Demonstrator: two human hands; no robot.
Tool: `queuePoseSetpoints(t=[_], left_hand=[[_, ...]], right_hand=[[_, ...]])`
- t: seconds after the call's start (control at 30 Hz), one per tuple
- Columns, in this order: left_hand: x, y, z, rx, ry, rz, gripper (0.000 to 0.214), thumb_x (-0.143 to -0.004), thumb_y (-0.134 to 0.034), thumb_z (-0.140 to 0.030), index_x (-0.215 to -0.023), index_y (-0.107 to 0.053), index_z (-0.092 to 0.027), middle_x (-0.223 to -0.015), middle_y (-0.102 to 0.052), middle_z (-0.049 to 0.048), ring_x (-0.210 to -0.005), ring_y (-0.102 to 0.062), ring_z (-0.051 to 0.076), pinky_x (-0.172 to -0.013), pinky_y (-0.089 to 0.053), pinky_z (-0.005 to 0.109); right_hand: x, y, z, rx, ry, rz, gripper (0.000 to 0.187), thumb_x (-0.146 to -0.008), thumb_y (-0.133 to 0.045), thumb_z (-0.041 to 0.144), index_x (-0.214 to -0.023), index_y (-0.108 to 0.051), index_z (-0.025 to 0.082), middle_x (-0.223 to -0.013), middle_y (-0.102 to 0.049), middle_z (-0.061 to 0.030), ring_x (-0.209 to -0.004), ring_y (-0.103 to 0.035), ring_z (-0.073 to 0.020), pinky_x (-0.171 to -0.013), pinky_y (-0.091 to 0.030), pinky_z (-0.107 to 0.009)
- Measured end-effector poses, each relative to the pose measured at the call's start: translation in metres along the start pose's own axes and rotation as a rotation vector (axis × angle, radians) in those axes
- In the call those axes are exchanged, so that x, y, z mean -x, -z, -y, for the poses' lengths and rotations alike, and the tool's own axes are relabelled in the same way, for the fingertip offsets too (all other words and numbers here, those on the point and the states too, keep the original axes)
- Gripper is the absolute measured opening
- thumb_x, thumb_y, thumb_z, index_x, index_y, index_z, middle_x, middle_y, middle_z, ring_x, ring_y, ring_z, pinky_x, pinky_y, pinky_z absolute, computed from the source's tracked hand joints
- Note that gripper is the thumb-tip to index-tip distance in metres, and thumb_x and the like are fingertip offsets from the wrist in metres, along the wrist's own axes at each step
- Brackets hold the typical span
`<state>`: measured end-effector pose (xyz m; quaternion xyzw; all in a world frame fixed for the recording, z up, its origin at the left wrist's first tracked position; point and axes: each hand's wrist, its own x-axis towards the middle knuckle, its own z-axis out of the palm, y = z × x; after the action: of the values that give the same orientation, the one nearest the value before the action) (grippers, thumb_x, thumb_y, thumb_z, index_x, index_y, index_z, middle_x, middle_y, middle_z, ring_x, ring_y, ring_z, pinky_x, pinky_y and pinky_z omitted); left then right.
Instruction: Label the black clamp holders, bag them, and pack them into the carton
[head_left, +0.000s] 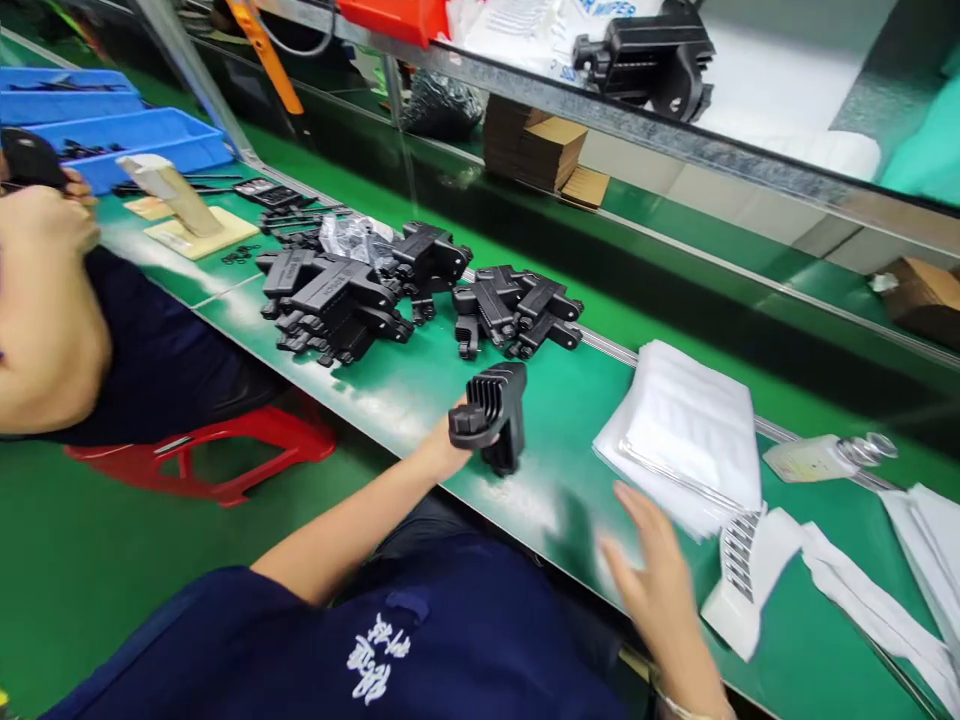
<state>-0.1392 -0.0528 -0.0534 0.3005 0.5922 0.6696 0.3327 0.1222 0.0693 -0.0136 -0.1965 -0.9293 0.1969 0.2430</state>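
Note:
My left hand (447,450) is wrapped round a black plastic clamp holder (511,405) with a ribbed jaw and a knob, raised over the table's front edge. My right hand (654,570) is open and slightly blurred, its fingers apart and holding nothing. Just beyond it lies a stack of clear plastic bags (694,425). A white backing strip with silver labels (741,555) curls to the right of that hand. Similar black clamp holders are heaped in a larger pile (337,295) and a smaller pile (517,300) farther back on the green table (390,395).
A bottle with a metal top (814,458) lies at the right. Above runs a metal shelf (720,150) bearing another black holder (649,60). At the left are a co-worker's arm (45,310), a red stool (225,450) and blue bins (165,140).

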Motion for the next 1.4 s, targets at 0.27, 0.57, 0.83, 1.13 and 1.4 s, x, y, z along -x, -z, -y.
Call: queuePoseSetpoints(t=[0.27, 0.57, 0.83, 1.13, 1.4], left_hand=[[0.0, -0.052, -0.011, 0.367, 0.309, 0.53, 0.063, -0.063, -0.082, -0.044, -0.118, -0.065, -0.018, -0.109, -0.07, 0.0114, -0.1, -0.066, 0.029, -0.09, -0.051, 0.041], [0.0, -0.058, -0.005, -0.097, 0.176, 0.335, 0.067, -0.078, -0.061, -0.07, -0.116, -0.059, -0.014, -0.111, -0.064, 0.0103, -0.104, -0.058, 0.028, -0.092, -0.045, 0.036], [0.01, -0.055, -0.011, -0.311, -0.071, 0.307, 0.078, -0.073, -0.06, -0.077, -0.122, -0.052, -0.017, -0.106, -0.061, 0.0073, -0.096, -0.057, 0.025, -0.087, -0.046, 0.036], [0.003, -0.067, -0.005, 0.117, 0.391, 0.263, 0.071, -0.074, -0.066, -0.069, -0.117, -0.057, -0.013, -0.104, -0.066, 0.01, -0.094, -0.061, 0.024, -0.083, -0.048, 0.034], [0.014, -0.043, -0.021, -0.382, -0.344, 0.631, 0.066, -0.08, -0.074, -0.031, -0.137, -0.042, -0.025, -0.132, -0.063, 0.0109, -0.125, -0.057, 0.028, -0.113, -0.035, 0.048]], right_hand=[[-0.01, -0.006, 0.01, 0.069, -0.009, 0.039, 0.073, -0.092, -0.056, 0.033, -0.156, -0.02, 0.024, -0.118, -0.066, -0.0125, -0.097, -0.068, -0.0272, -0.074, -0.06, -0.039], [0.008, 0.023, -0.01, -0.072, -0.068, 0.044, 0.058, -0.092, -0.052, 0.059, -0.138, -0.054, 0.024, -0.124, -0.062, -0.014, -0.109, -0.06, -0.0291, -0.089, -0.054, -0.046], [0.013, 0.004, -0.033, -0.897, -0.728, -0.034, 0.049, -0.091, -0.051, 0.062, -0.091, -0.068, 0.016, -0.054, -0.054, 0.0019, -0.047, -0.05, -0.0119, -0.047, -0.042, -0.024], [0.021, 0.017, -0.033, -0.205, -0.05, -0.075, 0.021, -0.098, -0.05, 0.031, -0.108, -0.067, 0.022, -0.094, -0.071, -0.0076, -0.084, -0.067, -0.0205, -0.074, -0.056, -0.035], [0.044, -0.005, -0.053, -0.366, -0.261, -0.234, 0.027, -0.094, -0.058, 0.026, -0.12, -0.061, 0.026, -0.116, -0.063, -0.0098, -0.106, -0.064, -0.0222, -0.079, -0.058, -0.037]])
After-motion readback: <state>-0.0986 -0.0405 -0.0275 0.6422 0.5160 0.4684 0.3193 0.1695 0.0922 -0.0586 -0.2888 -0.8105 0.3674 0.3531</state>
